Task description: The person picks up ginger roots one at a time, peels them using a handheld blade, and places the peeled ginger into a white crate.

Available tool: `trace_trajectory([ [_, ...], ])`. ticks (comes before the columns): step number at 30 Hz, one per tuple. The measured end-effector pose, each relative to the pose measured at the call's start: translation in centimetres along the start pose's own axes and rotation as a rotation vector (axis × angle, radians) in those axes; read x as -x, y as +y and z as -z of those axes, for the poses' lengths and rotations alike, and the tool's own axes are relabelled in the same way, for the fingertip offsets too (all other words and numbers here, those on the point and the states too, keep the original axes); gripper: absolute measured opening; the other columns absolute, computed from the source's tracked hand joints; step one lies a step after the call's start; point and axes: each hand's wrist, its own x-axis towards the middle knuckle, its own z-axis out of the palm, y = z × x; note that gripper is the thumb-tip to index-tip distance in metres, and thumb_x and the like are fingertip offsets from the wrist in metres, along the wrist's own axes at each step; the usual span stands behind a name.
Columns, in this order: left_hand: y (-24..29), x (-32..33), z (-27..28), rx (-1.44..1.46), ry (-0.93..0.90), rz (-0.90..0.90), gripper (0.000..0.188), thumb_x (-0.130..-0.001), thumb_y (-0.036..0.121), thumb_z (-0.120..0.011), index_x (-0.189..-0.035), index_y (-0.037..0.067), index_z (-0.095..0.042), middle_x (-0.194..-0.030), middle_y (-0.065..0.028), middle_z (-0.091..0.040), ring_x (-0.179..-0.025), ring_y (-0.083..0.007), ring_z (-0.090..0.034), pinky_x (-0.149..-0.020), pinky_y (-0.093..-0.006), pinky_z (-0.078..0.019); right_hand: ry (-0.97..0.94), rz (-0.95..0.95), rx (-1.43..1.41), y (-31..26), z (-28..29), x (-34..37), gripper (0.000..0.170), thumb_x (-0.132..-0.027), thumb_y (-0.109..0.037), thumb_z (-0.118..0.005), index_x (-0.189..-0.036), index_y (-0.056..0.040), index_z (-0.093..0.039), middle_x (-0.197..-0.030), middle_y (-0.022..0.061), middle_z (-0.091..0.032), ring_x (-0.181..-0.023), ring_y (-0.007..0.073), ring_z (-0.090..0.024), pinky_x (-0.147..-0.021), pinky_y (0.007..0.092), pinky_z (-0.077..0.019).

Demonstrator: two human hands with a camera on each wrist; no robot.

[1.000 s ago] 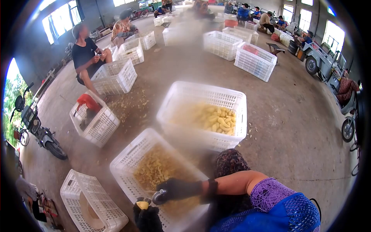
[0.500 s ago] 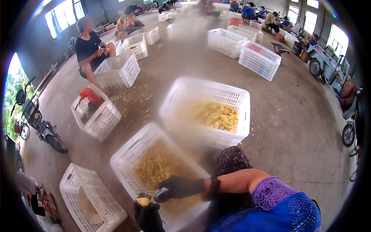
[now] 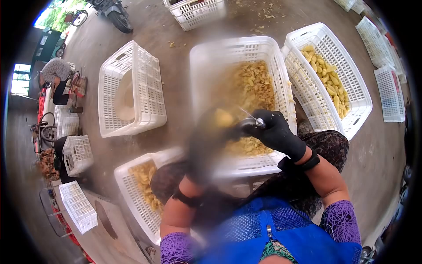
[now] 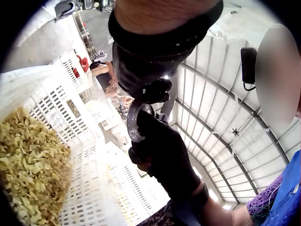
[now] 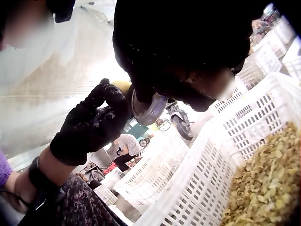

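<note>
Both hands wear black gloves and meet over a white crate [image 3: 288, 103] of yellow-brown peelings [image 3: 256, 83]. My left hand [image 3: 203, 143], blurred in the head view, holds a rounded yellow peeled piece [image 3: 224, 118]; the right wrist view shows the piece [image 5: 122, 86] at its fingertips. My right hand [image 3: 278, 132] grips a small metal tool [image 3: 260, 123] with a thin blade pointing toward the piece. A shiny, curved part of the tool [image 4: 136, 121] shows between the hands in the left wrist view. The tool's exact kind I cannot tell.
To the right, another crate [image 3: 358, 92] holds yellow peeled pieces [image 3: 327, 79]. A third crate [image 3: 132, 193] with yellow pieces stands by the left knee. A crate [image 3: 149, 92] with a round pale thing inside is at left. A motorbike [image 3: 115, 15] stands beyond it.
The head view has swung down and left, bringing the peelings crate to the middle and the lap into sight. Both hands keep their hold on the yellow piece and the metal tool.
</note>
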Motion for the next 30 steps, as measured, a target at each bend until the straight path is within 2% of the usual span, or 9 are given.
trace_trajectory([
  [2, -0.3, -0.1, -0.2, -0.061, 0.020, -0.060, 0.038, -0.089, 0.006, -0.052, -0.126, -0.001, -0.047, -0.101, -0.0032, -0.056, -0.084, -0.0079, -0.053, -0.075, -0.0213, -0.0449, 0.049, -0.194, 0.003, 0.2, -0.4, 0.5, 0.015, -0.078, -0.008, -0.074, -0.089, -0.0036, -0.065, -0.077, 0.0033, -0.064, -0.071, 0.0083, -0.060, -0.061, 0.0265, -0.0485],
  [6, -0.7, -0.1, 0.5, -0.107, 0.060, -0.067, 0.023, -0.089, 0.006, -0.053, -0.111, -0.001, -0.054, -0.095, -0.0025, -0.055, -0.079, -0.0090, -0.052, -0.073, -0.0233, -0.0452, 0.138, -0.155, 0.104, 0.7, -1.0, 0.5, 0.019, -0.075, -0.015, -0.078, -0.083, -0.0059, -0.063, -0.072, 0.0059, -0.061, -0.063, 0.0146, -0.060, -0.054, 0.0287, -0.0454],
  [8, -0.7, 0.0, 0.4, -0.137, 0.072, -0.072, 0.016, -0.088, 0.004, -0.053, -0.103, -0.001, -0.057, -0.091, -0.0022, -0.055, -0.077, -0.0096, -0.052, -0.071, -0.0240, -0.0452, 0.242, 0.106, 0.156, 1.7, -1.3, 0.8, 0.017, -0.073, -0.014, -0.077, -0.080, -0.0089, -0.063, -0.070, 0.0072, -0.059, -0.061, 0.0247, -0.059, -0.052, 0.0327, -0.0452],
  [13, -1.8, 0.2, 1.1, -0.406, -0.004, -0.316, 0.007, -0.086, -0.004, -0.052, -0.084, -0.003, -0.059, -0.080, -0.0023, -0.051, -0.074, -0.0106, -0.052, -0.067, -0.0244, -0.0448, 0.172, 0.128, 0.301, 1.6, -0.6, 1.1, 0.017, -0.069, -0.009, -0.073, -0.081, -0.0119, -0.062, -0.073, 0.0074, -0.058, -0.063, 0.0300, -0.058, -0.053, 0.0375, -0.0460],
  [17, -2.3, 0.2, 1.5, -0.654, -0.050, -0.483, 0.008, -0.084, -0.004, -0.053, -0.088, -0.004, -0.060, -0.084, -0.0029, -0.054, -0.075, -0.0112, -0.053, -0.068, -0.0248, -0.0451, 0.118, 0.150, 0.350, 1.6, -0.2, 0.9, 0.017, -0.069, -0.007, -0.071, -0.082, -0.0124, -0.061, -0.075, 0.0073, -0.057, -0.063, 0.0303, -0.059, -0.053, 0.0385, -0.0464],
  [19, -1.5, 0.5, 0.7, -0.479, 0.029, -0.167, 0.011, -0.084, -0.003, -0.054, -0.092, -0.005, -0.060, -0.090, -0.0047, -0.056, -0.079, -0.0125, -0.054, -0.070, -0.0260, -0.0457, 0.093, 0.127, 0.353, 1.1, 0.0, 0.4, 0.017, -0.070, -0.007, -0.071, -0.082, -0.0122, -0.060, -0.075, 0.0075, -0.056, -0.064, 0.0307, -0.058, -0.053, 0.0387, -0.0461],
  [23, -0.7, 0.4, 0.8, -0.669, -0.056, -0.406, 0.017, -0.086, 0.000, -0.052, -0.100, -0.005, -0.058, -0.095, -0.0064, -0.057, -0.084, -0.0125, -0.054, -0.073, -0.0258, -0.0458, 0.061, 0.144, 0.493, 0.7, 1.2, -0.2, 0.016, -0.071, -0.007, -0.070, -0.082, -0.0112, -0.059, -0.075, 0.0090, -0.056, -0.064, 0.0319, -0.058, -0.053, 0.0393, -0.0454],
  [25, 1.0, 0.8, 0.1, -0.282, -0.023, -0.212, 0.021, -0.086, 0.000, -0.050, -0.106, -0.006, -0.056, -0.101, -0.0082, -0.057, -0.087, -0.0134, -0.054, -0.077, -0.0257, -0.0457, 0.115, 0.052, 0.513, 2.2, 1.5, 0.3, 0.016, -0.072, -0.007, -0.070, -0.082, -0.0108, -0.058, -0.075, 0.0096, -0.056, -0.064, 0.0323, -0.058, -0.053, 0.0393, -0.0454],
  [30, -0.7, 0.6, 0.9, -0.419, 0.066, -0.192, 0.024, -0.089, 0.003, -0.046, -0.110, -0.005, -0.055, -0.105, -0.0095, -0.058, -0.089, -0.0141, -0.054, -0.080, -0.0263, -0.0457, 0.167, -0.005, 0.366, 0.4, 1.5, -0.3, 0.017, -0.071, -0.006, -0.070, -0.082, -0.0112, -0.058, -0.074, 0.0101, -0.057, -0.064, 0.0330, -0.059, -0.052, 0.0389, -0.0456],
])
